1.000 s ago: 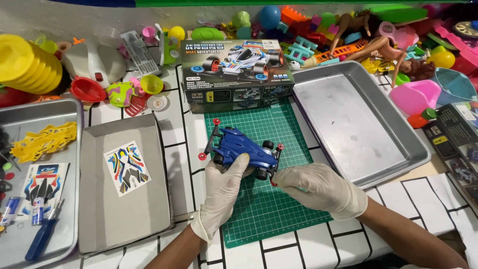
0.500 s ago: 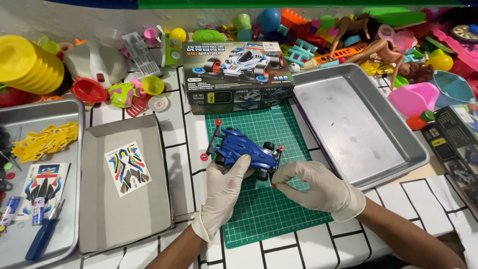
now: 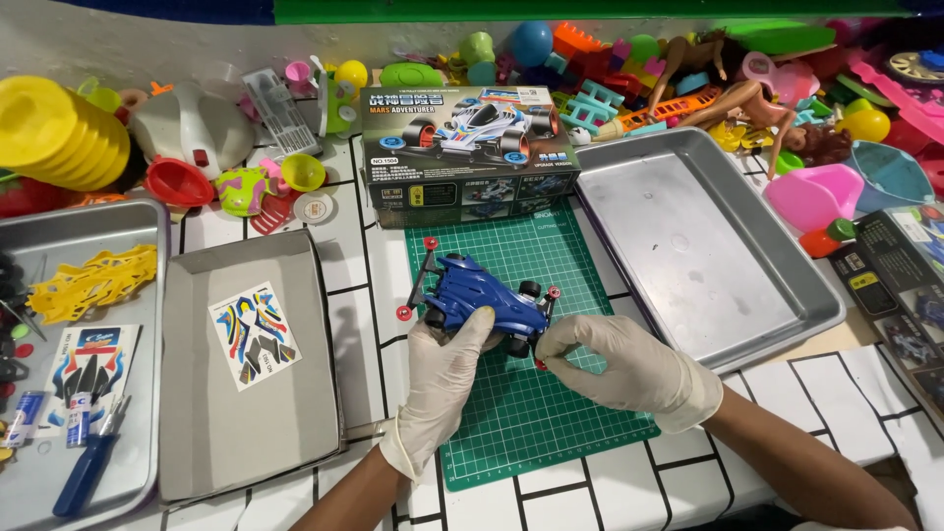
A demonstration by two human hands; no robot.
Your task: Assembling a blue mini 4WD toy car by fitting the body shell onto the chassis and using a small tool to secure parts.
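A blue toy race car (image 3: 479, 296) with black wheels and small red rollers at its corners is held just above a green cutting mat (image 3: 531, 413). My left hand (image 3: 444, 379), in a white glove, grips the car's near side from below. My right hand (image 3: 621, 369), also gloved, pinches the car's rear end by a red roller. The car's nose points to the upper left.
The car's printed box (image 3: 470, 155) lies behind the mat. An empty metal tray (image 3: 708, 251) sits at right. A grey tray (image 3: 192, 433) at left holds a sticker sheet (image 3: 254, 335). A far-left tray (image 3: 39, 462) holds yellow parts, a blue screwdriver. Toys crowd the back edge.
Both hands have stayed on the car; it has barely shifted, a touch to the right over the mat.
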